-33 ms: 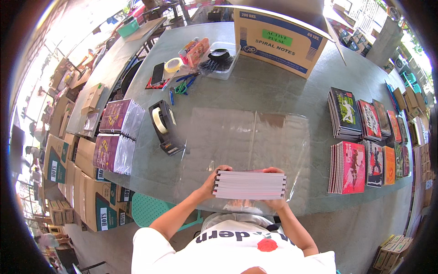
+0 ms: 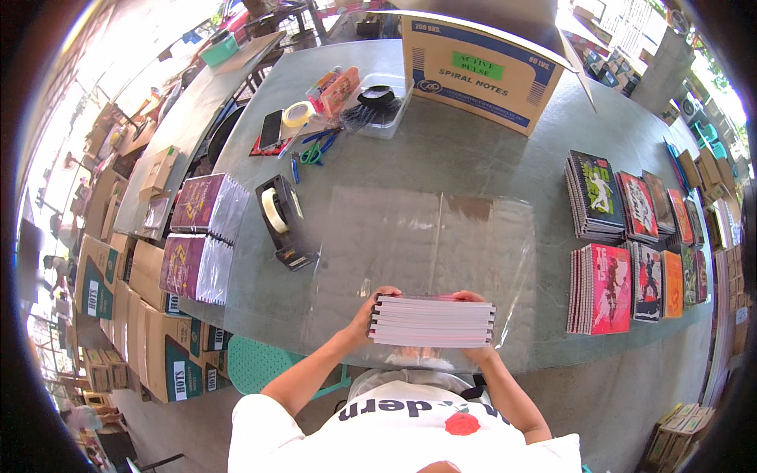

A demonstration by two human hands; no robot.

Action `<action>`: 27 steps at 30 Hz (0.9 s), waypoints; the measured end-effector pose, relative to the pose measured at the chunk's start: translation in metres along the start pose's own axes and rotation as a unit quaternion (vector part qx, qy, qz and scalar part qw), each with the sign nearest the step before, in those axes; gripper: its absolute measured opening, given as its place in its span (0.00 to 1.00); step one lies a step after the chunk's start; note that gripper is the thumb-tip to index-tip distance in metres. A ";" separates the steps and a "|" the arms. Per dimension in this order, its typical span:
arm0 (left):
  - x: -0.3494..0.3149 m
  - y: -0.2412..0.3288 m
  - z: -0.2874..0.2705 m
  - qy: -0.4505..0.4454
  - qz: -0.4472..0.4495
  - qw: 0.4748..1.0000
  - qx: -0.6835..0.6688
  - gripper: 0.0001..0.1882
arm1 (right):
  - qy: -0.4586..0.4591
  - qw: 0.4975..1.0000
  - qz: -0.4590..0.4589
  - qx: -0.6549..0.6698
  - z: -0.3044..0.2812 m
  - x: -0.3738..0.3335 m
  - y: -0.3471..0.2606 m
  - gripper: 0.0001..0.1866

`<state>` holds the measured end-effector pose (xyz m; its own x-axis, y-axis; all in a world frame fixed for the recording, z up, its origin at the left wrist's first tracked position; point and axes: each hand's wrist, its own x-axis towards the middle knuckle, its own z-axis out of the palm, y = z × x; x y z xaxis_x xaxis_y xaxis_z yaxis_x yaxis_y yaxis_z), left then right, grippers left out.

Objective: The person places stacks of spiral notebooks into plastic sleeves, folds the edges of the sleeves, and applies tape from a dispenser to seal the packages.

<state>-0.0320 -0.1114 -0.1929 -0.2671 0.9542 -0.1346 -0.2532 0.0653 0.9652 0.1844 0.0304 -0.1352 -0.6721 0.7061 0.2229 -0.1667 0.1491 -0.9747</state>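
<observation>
Between both hands I hold a stack of spiral notebooks (image 2: 432, 322), its white page edges facing me and dark binding showing at the corners. My left hand (image 2: 363, 322) is closed round the left end. My right hand (image 2: 481, 355) grips the right end, with its fingers over the far edge. The stack is over the near part of a clear plastic sheet (image 2: 394, 236) spread on the table; whether it touches the sheet I cannot tell. A black tape dispenser (image 2: 285, 221) with a roll of tape stands left of the sheet.
Wrapped notebook stacks (image 2: 201, 264) lie at the table's left edge. Several piles of spiral notebooks (image 2: 599, 288) line the right side. A cardboard box (image 2: 481, 79) stands at the back. Scissors (image 2: 311, 152), a phone (image 2: 270, 128) and a clear plastic tub (image 2: 390, 126) sit far left.
</observation>
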 end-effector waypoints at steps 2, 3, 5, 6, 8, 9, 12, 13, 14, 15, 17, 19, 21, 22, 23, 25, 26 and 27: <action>0.004 0.004 0.011 -0.009 -0.062 0.996 -0.066 0.30 | 0.000 0.994 0.102 0.047 -0.022 -0.015 0.046 0.29; 0.002 0.004 0.017 -0.013 -0.040 0.999 -0.021 0.30 | -0.001 0.988 0.138 0.069 -0.032 -0.018 0.057 0.26; 0.002 0.001 0.033 -0.012 0.046 0.993 0.111 0.31 | -0.008 0.982 0.153 0.110 -0.047 -0.017 0.065 0.27; 0.002 -0.002 0.037 -0.011 0.107 0.974 0.200 0.31 | -0.011 0.983 0.141 0.116 -0.047 -0.016 0.064 0.27; 0.005 -0.002 0.034 -0.028 0.114 0.970 0.212 0.32 | -0.018 0.985 0.119 0.127 -0.046 -0.015 0.057 0.26; 0.006 -0.001 0.032 -0.037 0.117 0.969 0.216 0.33 | -0.014 0.978 0.169 0.124 -0.047 -0.015 0.052 0.26; 0.017 0.036 0.029 -0.100 -0.077 0.965 0.230 0.35 | -0.081 0.960 0.263 -0.052 -0.046 -0.003 0.011 0.29; 0.020 0.051 0.028 -0.118 -0.145 0.955 0.229 0.35 | -0.157 0.931 0.250 -0.217 -0.042 0.005 -0.011 0.31; 0.024 0.062 0.028 -0.126 -0.147 0.951 0.241 0.35 | -0.072 0.963 0.109 -0.237 -0.040 0.002 -0.008 0.35; 0.027 0.068 0.026 -0.129 -0.152 0.947 0.253 0.36 | -0.048 0.958 0.241 -0.150 -0.034 0.011 -0.027 0.41; 0.037 0.076 0.028 -0.108 -0.255 0.953 0.122 0.33 | -0.038 0.915 0.356 -0.188 -0.043 0.019 -0.012 0.42; 0.049 0.081 0.026 -0.122 -0.377 0.912 0.109 0.34 | -0.079 0.871 0.452 -0.178 -0.041 0.035 -0.021 0.43; 0.047 0.080 0.027 -0.121 -0.352 0.923 0.099 0.34 | -0.102 0.850 0.487 -0.170 -0.043 0.041 -0.021 0.43; 0.045 0.080 0.029 -0.100 -0.342 0.929 0.100 0.33 | -0.107 0.855 0.480 -0.167 -0.044 0.040 -0.015 0.43; 0.043 0.081 0.032 -0.078 -0.331 0.935 0.100 0.32 | -0.114 0.859 0.472 -0.166 -0.045 0.041 -0.012 0.42; 0.042 0.074 0.031 -0.079 -0.337 0.933 0.094 0.32 | -0.139 0.855 0.462 -0.192 -0.049 0.042 -0.011 0.41; 0.042 0.071 0.029 -0.076 -0.340 0.933 0.092 0.32 | -0.155 0.853 0.455 -0.204 -0.049 0.045 -0.010 0.41; 0.042 0.068 0.028 -0.071 -0.344 0.932 0.094 0.33 | -0.198 0.824 0.460 -0.267 -0.048 0.052 -0.018 0.42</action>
<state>-0.0341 -0.0591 -0.1265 0.0268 0.6960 -0.7175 -0.1491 0.7125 0.6856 0.1868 0.0978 -0.1063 -0.5379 0.4249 -0.7281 0.8135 0.0349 -0.5805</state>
